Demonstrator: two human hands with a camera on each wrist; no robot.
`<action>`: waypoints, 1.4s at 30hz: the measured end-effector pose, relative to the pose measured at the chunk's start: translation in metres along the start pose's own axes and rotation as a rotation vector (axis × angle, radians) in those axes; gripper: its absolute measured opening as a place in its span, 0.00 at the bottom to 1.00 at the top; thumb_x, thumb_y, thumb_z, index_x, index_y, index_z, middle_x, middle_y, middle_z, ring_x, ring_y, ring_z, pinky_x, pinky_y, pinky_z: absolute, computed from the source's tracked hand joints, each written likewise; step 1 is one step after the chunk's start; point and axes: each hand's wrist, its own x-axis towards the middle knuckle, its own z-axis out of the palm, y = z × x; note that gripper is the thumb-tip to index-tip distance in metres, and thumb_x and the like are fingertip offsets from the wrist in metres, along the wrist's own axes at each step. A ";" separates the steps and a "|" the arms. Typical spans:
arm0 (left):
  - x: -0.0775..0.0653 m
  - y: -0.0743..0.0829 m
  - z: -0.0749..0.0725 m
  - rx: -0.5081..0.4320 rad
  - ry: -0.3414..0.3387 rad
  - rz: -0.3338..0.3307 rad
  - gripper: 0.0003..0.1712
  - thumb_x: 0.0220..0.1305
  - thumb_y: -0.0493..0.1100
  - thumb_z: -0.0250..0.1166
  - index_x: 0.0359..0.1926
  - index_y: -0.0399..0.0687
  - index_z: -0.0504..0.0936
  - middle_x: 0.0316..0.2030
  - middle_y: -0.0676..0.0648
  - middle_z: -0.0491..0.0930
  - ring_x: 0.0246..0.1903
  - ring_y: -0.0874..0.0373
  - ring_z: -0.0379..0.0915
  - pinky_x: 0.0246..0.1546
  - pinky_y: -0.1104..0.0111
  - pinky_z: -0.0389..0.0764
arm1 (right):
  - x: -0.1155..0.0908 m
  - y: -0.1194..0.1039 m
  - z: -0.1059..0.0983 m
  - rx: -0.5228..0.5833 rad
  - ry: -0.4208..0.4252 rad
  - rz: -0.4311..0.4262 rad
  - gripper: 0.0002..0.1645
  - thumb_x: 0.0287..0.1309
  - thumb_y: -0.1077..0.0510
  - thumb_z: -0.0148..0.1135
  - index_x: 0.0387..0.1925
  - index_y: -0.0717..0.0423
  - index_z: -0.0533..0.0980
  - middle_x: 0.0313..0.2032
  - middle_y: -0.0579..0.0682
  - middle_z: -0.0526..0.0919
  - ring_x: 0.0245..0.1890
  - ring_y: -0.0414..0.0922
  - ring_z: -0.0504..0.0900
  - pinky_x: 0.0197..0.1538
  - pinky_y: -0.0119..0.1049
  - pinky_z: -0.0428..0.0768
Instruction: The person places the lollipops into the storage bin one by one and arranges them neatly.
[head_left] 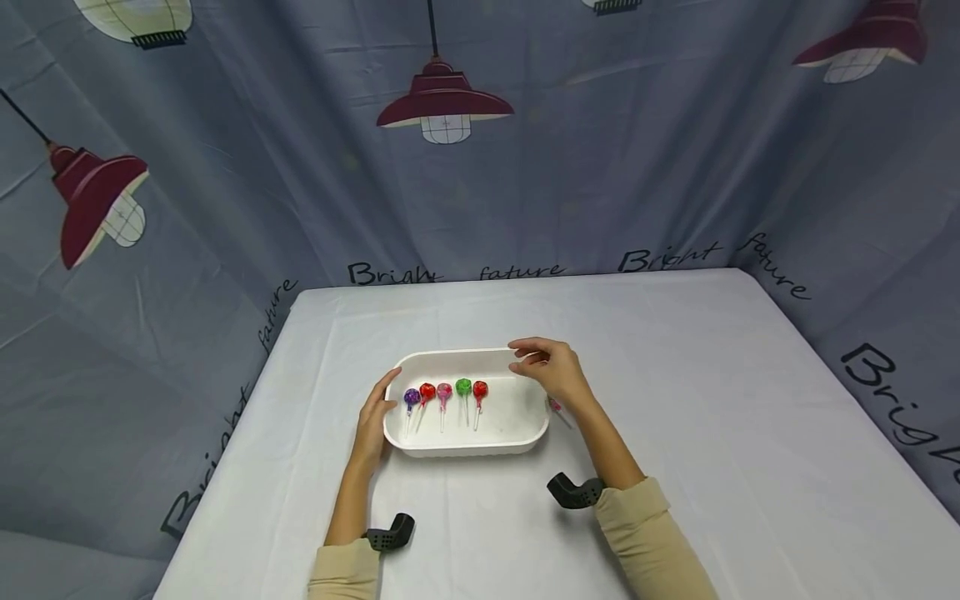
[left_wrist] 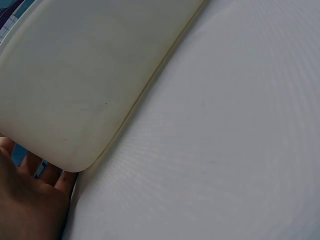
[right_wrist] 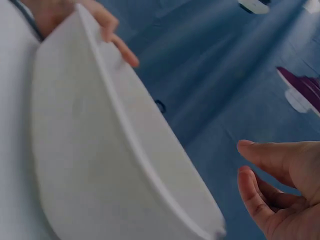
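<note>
A white oblong tray point(head_left: 510, 421) lies on the table, with several lollipops in a row inside. From left to right they are a purple lollipop point(head_left: 412, 397), a red lollipop point(head_left: 427, 391), a pink lollipop point(head_left: 444, 390), a green lollipop point(head_left: 463, 387) and another red one point(head_left: 480, 389). At the tray's left end my left hand point(head_left: 371, 427) holds the rim between thumb and fingers. My right hand point(head_left: 553, 369) hovers over the right end; thumb and forefinger are apart with nothing between them, as the right wrist view shows.
One more lollipop point(head_left: 556, 405) lies just outside the tray's right end, partly hidden by my right forearm. White cloth point(head_left: 750, 433) covers the table. A grey-blue curtain point(head_left: 585, 167) printed with lamps stands behind it.
</note>
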 end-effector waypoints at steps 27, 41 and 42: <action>-0.009 0.031 0.007 -0.001 -0.022 -0.033 0.31 0.62 0.30 0.40 0.67 0.46 0.62 0.70 0.43 0.48 0.69 0.59 0.35 0.67 0.64 0.38 | -0.016 0.082 -0.030 0.028 -0.139 0.156 0.29 0.42 0.67 0.70 0.51 0.64 0.75 0.42 0.59 0.81 0.37 0.48 0.77 0.35 0.32 0.75; -0.007 0.028 0.007 0.001 -0.014 -0.041 0.31 0.62 0.31 0.41 0.67 0.46 0.62 0.70 0.43 0.49 0.69 0.58 0.36 0.67 0.63 0.38 | -0.019 0.080 -0.024 -0.071 -0.139 0.124 0.29 0.37 0.70 0.71 0.48 0.61 0.78 0.31 0.56 0.80 0.31 0.45 0.76 0.29 0.32 0.74; -0.007 0.028 0.007 -0.001 -0.015 -0.042 0.31 0.62 0.31 0.41 0.67 0.46 0.62 0.70 0.44 0.48 0.69 0.58 0.35 0.67 0.63 0.38 | -0.018 0.080 -0.024 -0.080 -0.135 0.118 0.29 0.37 0.70 0.71 0.48 0.61 0.78 0.31 0.56 0.81 0.30 0.45 0.76 0.29 0.32 0.74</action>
